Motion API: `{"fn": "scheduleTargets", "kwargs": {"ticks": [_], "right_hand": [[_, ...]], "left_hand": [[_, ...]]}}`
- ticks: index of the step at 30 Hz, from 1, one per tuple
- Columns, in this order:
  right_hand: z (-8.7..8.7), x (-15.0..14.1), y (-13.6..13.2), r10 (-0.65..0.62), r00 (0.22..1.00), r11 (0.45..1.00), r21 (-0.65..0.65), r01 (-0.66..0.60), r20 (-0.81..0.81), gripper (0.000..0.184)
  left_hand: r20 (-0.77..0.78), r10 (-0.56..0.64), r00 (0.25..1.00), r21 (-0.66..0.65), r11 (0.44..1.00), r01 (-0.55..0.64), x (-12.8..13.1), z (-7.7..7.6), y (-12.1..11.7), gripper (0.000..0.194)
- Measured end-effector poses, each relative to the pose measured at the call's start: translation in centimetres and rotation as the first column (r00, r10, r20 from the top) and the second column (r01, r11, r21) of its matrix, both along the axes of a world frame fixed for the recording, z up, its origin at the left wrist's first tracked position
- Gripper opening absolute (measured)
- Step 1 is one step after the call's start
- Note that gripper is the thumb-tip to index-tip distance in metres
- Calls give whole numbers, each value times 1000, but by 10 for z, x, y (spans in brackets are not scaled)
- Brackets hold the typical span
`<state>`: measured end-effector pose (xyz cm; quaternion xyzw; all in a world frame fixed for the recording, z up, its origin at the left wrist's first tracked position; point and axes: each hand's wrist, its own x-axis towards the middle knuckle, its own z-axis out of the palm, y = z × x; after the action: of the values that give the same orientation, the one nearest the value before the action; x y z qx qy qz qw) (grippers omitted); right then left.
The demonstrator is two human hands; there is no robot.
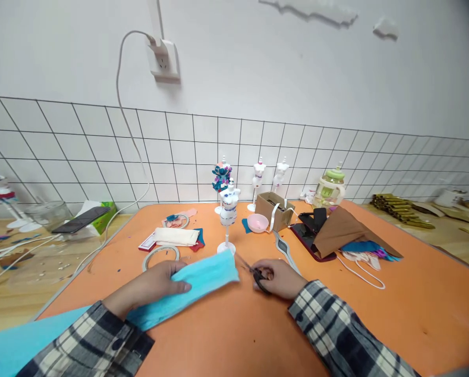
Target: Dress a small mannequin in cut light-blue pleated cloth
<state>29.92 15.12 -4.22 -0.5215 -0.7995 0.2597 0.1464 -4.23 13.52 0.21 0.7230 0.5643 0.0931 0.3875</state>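
A long strip of bright blue crepe-like material (206, 275) runs from the lower left up toward the middle of the table. My left hand (155, 285) grips it, thumb on top, close to its free end. Dark-handled scissors (261, 280) are in my right hand (279, 278), fingers closed round the handles. Their blades point up and left, near the strip's end; whether they touch it I cannot tell. Just behind the strip stands a small white dress-form mannequin (229, 209) with blue markings on its torso.
Behind are a flower-covered mannequin (221, 178), a pink bowl (258, 223) and a cardboard box (275, 209). Tape rolls (161, 251) and a folded cream cloth (177, 236) lie left. Brown material (342, 233) and a green-lidded bottle (330, 188) are right. A white cable (108, 230) crosses the left edge.
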Motion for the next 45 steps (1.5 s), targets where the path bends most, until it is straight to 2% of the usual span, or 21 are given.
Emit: {"fn": "scheduleTargets", "kwargs": {"ticks": [4, 8, 9, 11, 13, 14, 16, 18, 20, 21, 24, 26, 29, 31, 34, 36, 37, 39, 41, 43, 45], "right_hand": [[13, 2, -13, -100, 990, 993, 69, 93, 102, 36], [16, 2, -23, -136, 971, 989, 77, 123, 199, 18], [15, 3, -24, -133, 969, 991, 56, 124, 207, 20], [13, 9, -23, -102, 975, 994, -18, 107, 196, 43], [14, 25, -18, -39, 987, 991, -120, 59, 158, 77], [16, 37, -15, -14, 991, 987, -158, 36, 136, 84], [22, 69, -5, -13, 996, 988, -155, 27, 89, 65], [26, 104, 8, -213, 965, 974, 105, 199, 154, 42], [23, 135, 21, -508, 808, 815, 472, 338, 299, 50], [20, 147, 26, -571, 736, 764, 563, 315, 364, 55], [12, 169, 37, -621, 602, 747, 613, 258, 502, 48], [15, 173, 36, -644, 577, 727, 637, 257, 502, 42], [37, 158, 21, -655, 643, 660, 714, 233, 396, 39], [53, 127, 2, -583, 742, 652, 735, 185, 330, 41], [64, 53, -35, -207, 922, 709, 700, -89, 327, 32], [62, -1, -58, 67, 939, 667, 684, -295, 339, 27], [61, -24, -68, 165, 931, 635, 687, -354, 326, 24], [61, -53, -84, 325, 922, 595, 712, -372, 210, 17], [65, -55, -94, 405, 911, 654, 673, -345, 73, 27], [68, -31, -98, 373, 927, 727, 633, -264, -42, 49], [63, 9, -96, 210, 974, 792, 599, -119, -84, 45]], "left_hand": [[-129, -80, 988, 4, 997, 81, -1, 2, -8, 25], [-272, 17, 962, 267, 962, 58, 6, 6, -24, 42], [-295, 53, 954, 371, 927, 64, 10, 6, -30, 49], [-273, 67, 960, 551, 829, 99, 20, 4, -46, 55], [-214, -15, 977, 681, 714, 160, 32, 1, -64, 44], [-209, -96, 973, 709, 671, 219, 39, -1, -72, 37], [-255, -284, 924, 695, 611, 380, 50, -4, -85, 22], [-290, -341, 894, 686, 578, 443, 57, -7, -90, 19], [-300, -326, 897, 689, 576, 440, 60, -9, -89, 20], [-297, -312, 903, 694, 578, 428, 60, -10, -87, 21], [-280, -289, 916, 706, 585, 400, 58, -10, -82, 23], [-252, -287, 924, 712, 592, 378, 54, -10, -82, 24], [-179, -287, 941, 698, 636, 328, 48, -15, -83, 25], [-112, -261, 959, 684, 679, 265, 49, -25, -83, 36], [32, -119, 992, 632, 772, 72, 68, -48, -84, 105], [152, -72, 986, 556, 831, -25, 88, -60, -86, 137], [231, -83, 969, 527, 848, -53, 98, -64, -87, 138], [390, -43, 920, 450, 881, -149, 108, -64, -91, 109], [512, 25, 859, 365, 898, -244, 101, -57, -96, 74], [583, 134, 802, 263, 902, -342, 78, -48, -101, 59], [653, 323, 684, 159, 826, -541, 46, -42, -107, 47]]}}
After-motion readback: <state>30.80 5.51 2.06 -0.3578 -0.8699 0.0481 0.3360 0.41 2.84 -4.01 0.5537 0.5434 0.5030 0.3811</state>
